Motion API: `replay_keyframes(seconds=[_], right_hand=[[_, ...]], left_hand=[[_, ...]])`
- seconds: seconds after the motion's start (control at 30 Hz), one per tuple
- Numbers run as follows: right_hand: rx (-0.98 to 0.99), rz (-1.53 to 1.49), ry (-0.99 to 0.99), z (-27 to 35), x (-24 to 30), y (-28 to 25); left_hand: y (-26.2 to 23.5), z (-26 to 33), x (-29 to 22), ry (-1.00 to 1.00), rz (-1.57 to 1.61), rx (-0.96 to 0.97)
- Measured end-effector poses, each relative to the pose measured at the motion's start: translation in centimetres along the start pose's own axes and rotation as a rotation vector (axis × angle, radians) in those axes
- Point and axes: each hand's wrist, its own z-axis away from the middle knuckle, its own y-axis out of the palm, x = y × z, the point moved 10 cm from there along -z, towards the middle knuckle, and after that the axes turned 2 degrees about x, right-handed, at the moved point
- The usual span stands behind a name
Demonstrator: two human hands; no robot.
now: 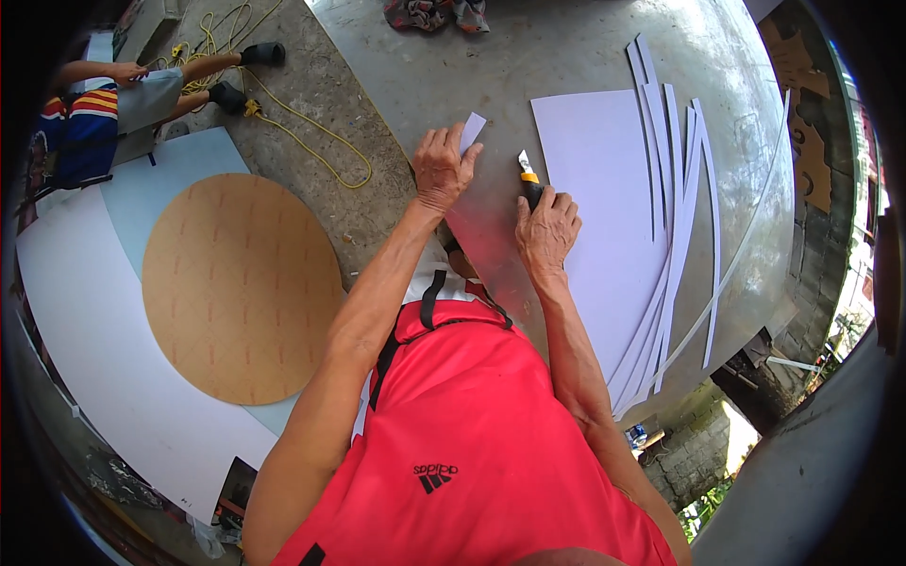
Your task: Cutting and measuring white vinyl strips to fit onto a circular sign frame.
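My left hand [442, 170] is closed on a small white strip [473, 131], which sticks up past the fingers near the table's left edge. In my right hand [547, 232] is a utility knife [528, 175] with a black and yellow handle, its blade out and pointing away from me. That hand rests low over the metal tabletop [500, 66], beside a large white sheet [595, 179]. Several long, narrow white strips [675, 217] lie across the sheet's right side, some crossing one another. The lower part of the strip in my left hand is hidden.
A round brown board [243, 288] lies on larger white sheets [90, 311] at the left. A yellow cord [326, 132] trails over the concrete floor, close to a seated person's legs [193, 80]. Crumpled cloth [436, 13] sits at the table's far edge.
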Motion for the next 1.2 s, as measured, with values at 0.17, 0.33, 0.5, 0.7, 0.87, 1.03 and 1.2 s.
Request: replay_keyframes(seconds=[0.17, 0.33, 0.5, 0.7, 0.87, 1.03, 1.2], right_hand=[[-0.162, -0.554, -0.076, -2.2, 0.7, -3.0], [0.448, -1.551, 0.13, -4.0, 2.4, -0.1], [0.708, -1.994, 0.22, -1.9, 3.2, 1.3], [0.666, -1.871, 0.172, -0.3, 3.0, -1.3], [0.303, -0.99, 0.068, -0.9, 1.1, -3.7], [0.033, -0.783, -0.126, 0.0, 3.1, -6.3], [-0.126, -0.661, 0.066, 0.3, -2.4, -6.5]], left_hand=[[-2.3, -0.2, -2.4, -0.041, 0.393, 0.117], [-5.5, 1.3, -6.3, 0.004, 0.487, 0.16], [-7.1, 2.3, -7.7, -0.014, 0.625, 0.196], [-6.7, 3.9, -7.3, -0.095, 0.743, 0.24], [-7.6, 4.2, -8.8, -0.059, 0.444, 0.231], [-7.1, 5.0, -9.8, -0.04, 0.194, 0.228], [-8.9, 4.0, -8.1, -0.104, 0.255, 0.182]])
